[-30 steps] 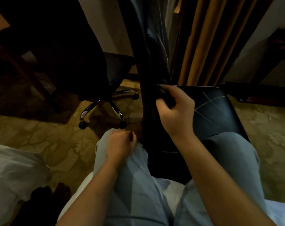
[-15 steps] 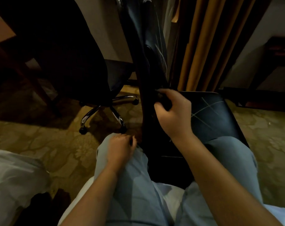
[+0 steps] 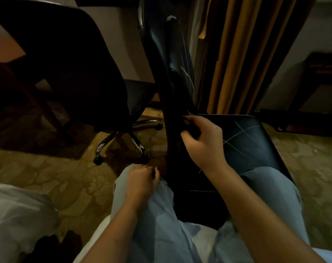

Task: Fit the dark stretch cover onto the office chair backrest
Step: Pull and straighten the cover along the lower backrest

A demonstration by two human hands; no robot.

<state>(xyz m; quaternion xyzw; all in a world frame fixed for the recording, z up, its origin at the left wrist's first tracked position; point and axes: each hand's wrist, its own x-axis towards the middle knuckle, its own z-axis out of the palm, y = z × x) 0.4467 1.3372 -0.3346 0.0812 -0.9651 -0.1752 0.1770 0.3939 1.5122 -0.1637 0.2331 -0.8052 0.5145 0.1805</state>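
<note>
Your right hand (image 3: 203, 143) is closed round a bunch of the dark stretch cover (image 3: 181, 57) at the foot of the backrest (image 3: 165, 103), just where the backrest meets the seat (image 3: 250, 147). That grip makes sense: the cover looks to be already over the upper backrest, showing thin pale lines, and the lower hem is likely what needs drawing down and tucking.

Your left hand (image 3: 142, 181) sits on your left trouser leg (image 3: 153, 215), on the side of the backrest away from the seat, with its fingers curled. In this dim light you cannot tell whether it pinches a dark hem or only the trouser cloth.

The backrest stands edge-on to you, between your knees, so both faces are within reach. On the seat side, a gold curtain (image 3: 237, 54) hangs close behind the backrest. On the other side a second office chair (image 3: 76, 63) stands near, its chrome base (image 3: 119, 137) on the carpet (image 3: 47, 168) just beside the backrest's foot. Room to pull is probably best towards you and downward.
</note>
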